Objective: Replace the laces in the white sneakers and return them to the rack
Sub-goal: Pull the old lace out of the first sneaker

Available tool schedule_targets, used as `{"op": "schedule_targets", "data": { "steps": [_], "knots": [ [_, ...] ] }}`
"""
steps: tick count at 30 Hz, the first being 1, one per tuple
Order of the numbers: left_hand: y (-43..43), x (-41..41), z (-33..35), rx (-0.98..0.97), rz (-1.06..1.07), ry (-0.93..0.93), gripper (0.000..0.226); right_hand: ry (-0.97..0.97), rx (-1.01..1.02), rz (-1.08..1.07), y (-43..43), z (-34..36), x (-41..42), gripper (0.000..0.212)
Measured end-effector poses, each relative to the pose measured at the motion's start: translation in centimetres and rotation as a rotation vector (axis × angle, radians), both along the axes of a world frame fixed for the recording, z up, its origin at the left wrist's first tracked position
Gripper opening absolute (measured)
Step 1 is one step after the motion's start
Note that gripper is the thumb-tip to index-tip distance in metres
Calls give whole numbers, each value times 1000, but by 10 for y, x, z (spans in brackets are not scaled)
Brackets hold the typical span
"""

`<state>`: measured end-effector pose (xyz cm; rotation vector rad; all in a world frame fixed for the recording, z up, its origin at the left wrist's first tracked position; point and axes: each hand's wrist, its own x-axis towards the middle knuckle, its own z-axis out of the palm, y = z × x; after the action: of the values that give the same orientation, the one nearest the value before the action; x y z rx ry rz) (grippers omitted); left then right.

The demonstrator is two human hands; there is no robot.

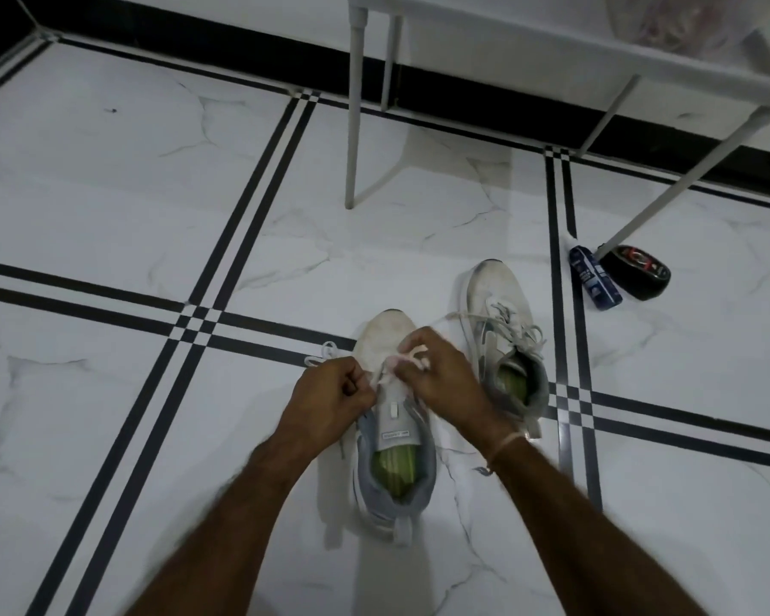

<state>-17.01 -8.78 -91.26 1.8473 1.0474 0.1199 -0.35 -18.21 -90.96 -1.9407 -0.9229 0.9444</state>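
Both hands are down on the near worn white low-top sneaker w/ grey collar and green insole point(390, 420), working right over the lace area. Left hand point(336, 391) is curled into a closed fist, fingers tucked in tight and pinched on a length of the white flat shoelace point(412, 355); the lace's loose end pokes out past the knuckles on the far-left side of that fist, lying on the floor. Right hand point(436, 371) is curled too, thumb and first fingers pressed together on a small loop of the same lace, which sticks up just above the fingertips. The two fists sit close, not quite touching, w/ the shoe tongue showing directly below the gap between them.

Sneaker's long axis runs straight away from the person: toe beyond the fingers, heel opening back toward the wrists.

Second matching white sneaker w/ grey laces point(501, 335) sits just right of the right hand, toe also pointing away but angled a bit left, laces loose on top.

Further right of the right hand's fingers, well apart: a blue tube-shaped bottle point(594, 277) lying flat, touching or nearly touching a round black tin point(636, 271), both at the foot of a white metal rack leg point(667, 188). Floor is white marble-look tile w/ black stripes point(152, 215).
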Motion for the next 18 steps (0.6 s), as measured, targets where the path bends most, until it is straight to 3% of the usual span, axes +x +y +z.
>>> {"op": "schedule_targets", "data": {
  "steps": [1,3,6,8,10,16,18],
  "knots": [
    [-1,-2,-1,14,3,10,12,-228,-112,151,4,-8,-8,16],
    [-2,-2,0,39,-6,17,11,-365,-153,239,8,-14,-11,17],
    [-3,2,2,40,-5,7,12,-225,48,112,-2,-16,-3,29],
    [-2,3,3,37,3,3,13,-113,162,35,-12,-17,-5,24],
    [0,2,3,29,9,-6,13,-44,154,70,-14,-17,-5,14],
    [-2,-1,-2,15,9,-8,12,-367,-60,264,2,-15,-11,19],
    [-2,-3,-1,18,13,-6,13,-296,-21,205,3,-14,-19,5]
  ]
}}
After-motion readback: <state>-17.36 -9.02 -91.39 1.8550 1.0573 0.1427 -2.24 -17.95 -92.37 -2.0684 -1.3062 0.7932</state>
